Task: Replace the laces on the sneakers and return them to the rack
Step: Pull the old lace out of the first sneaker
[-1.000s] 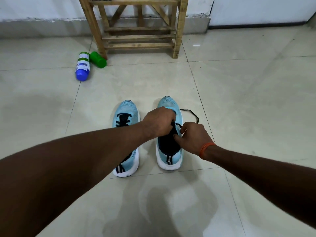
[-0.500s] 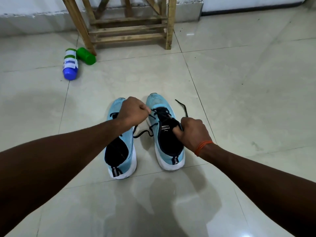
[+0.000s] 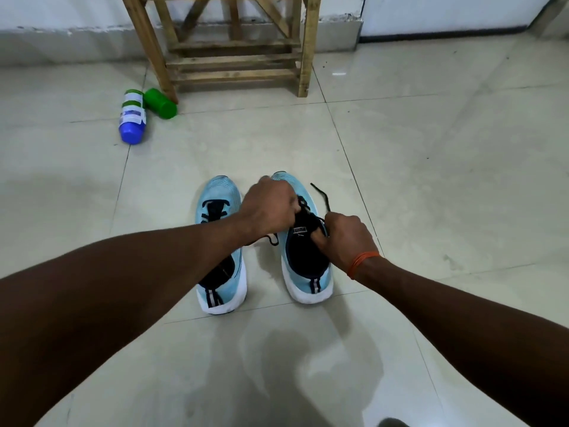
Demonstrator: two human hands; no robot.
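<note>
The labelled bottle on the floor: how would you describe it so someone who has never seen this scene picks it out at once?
Start at the wooden rack by the back wall. Two bottles lie on the tiled floor beside its left front leg. The labelled bottle is the one nearer the camera, with a white label and a blue end; the plain green bottle next to it has neither.

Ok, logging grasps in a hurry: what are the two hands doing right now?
Left hand: pinches the black lace over the right sneaker.
Right hand: grips that sneaker's tongue.
</note>
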